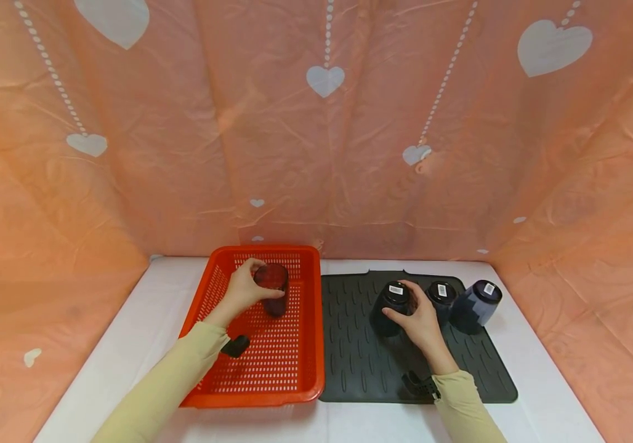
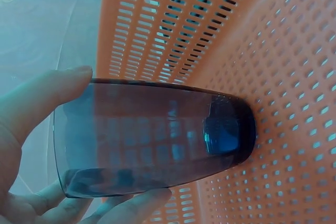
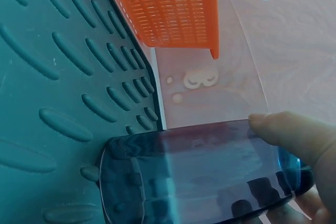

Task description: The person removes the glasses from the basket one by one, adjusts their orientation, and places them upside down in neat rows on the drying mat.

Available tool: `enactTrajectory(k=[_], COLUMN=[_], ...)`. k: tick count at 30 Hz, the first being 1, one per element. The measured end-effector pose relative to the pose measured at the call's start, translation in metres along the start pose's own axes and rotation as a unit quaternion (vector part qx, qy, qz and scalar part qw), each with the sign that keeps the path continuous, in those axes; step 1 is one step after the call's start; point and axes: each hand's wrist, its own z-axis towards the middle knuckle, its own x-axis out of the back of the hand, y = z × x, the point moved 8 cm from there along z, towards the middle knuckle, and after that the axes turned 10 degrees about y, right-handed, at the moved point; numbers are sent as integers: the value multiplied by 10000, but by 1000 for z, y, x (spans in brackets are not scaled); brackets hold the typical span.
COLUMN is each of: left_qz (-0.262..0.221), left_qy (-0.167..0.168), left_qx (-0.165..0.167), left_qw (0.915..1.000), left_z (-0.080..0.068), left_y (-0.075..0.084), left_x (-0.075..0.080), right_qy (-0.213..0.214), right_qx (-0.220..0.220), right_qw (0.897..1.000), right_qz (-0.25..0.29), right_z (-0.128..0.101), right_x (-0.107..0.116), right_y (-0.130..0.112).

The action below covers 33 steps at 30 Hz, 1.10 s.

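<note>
My left hand point(image 1: 243, 290) holds a dark tinted drinking glass point(image 1: 274, 303) near its rim, thumb on one side and fingers on the other. This glass point(image 2: 157, 135) stands mouth up inside the orange-red basket point(image 1: 317, 344), its thick base at the perforated floor. On the dark drying mat point(image 1: 350, 363), my right hand point(image 1: 422, 320) grips a second drinking glass point(image 1: 387, 317) close to its base. That glass point(image 3: 199, 169) is upside down, a white label on its base and its rim at the mat; whether the rim touches is unclear.
Two more tinted glasses, one point(image 1: 441, 294) right behind my right hand and another point(image 1: 476, 307) at the mat's right edge, are upside down. Basket and mat sit side by side on a white tabletop point(image 1: 145, 320). An orange heart-print curtain point(image 1: 272, 154) surrounds the table.
</note>
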Motion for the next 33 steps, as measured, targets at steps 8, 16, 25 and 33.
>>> enactTrajectory(k=[8, 16, 25, 33], left_qz=[-135, -270, -505, -707], left_qy=[41, 76, 123, 182], left_qx=[83, 121, 419, 409], left_qw=[9999, 9995, 9978, 9965], left_z=[-8, -14, -23, -26], left_y=[-3, -6, -8, 1], left_x=[3, 6, 14, 21], right_qy=[5, 41, -28, 41], right_qx=[-56, 16, 1, 115], right_qw=[10000, 9999, 10000, 9998], right_qz=[-53, -140, -70, -174], right_z=[-1, 0, -1, 1], right_x=[0, 1, 0, 1], right_y=[4, 4, 3, 3])
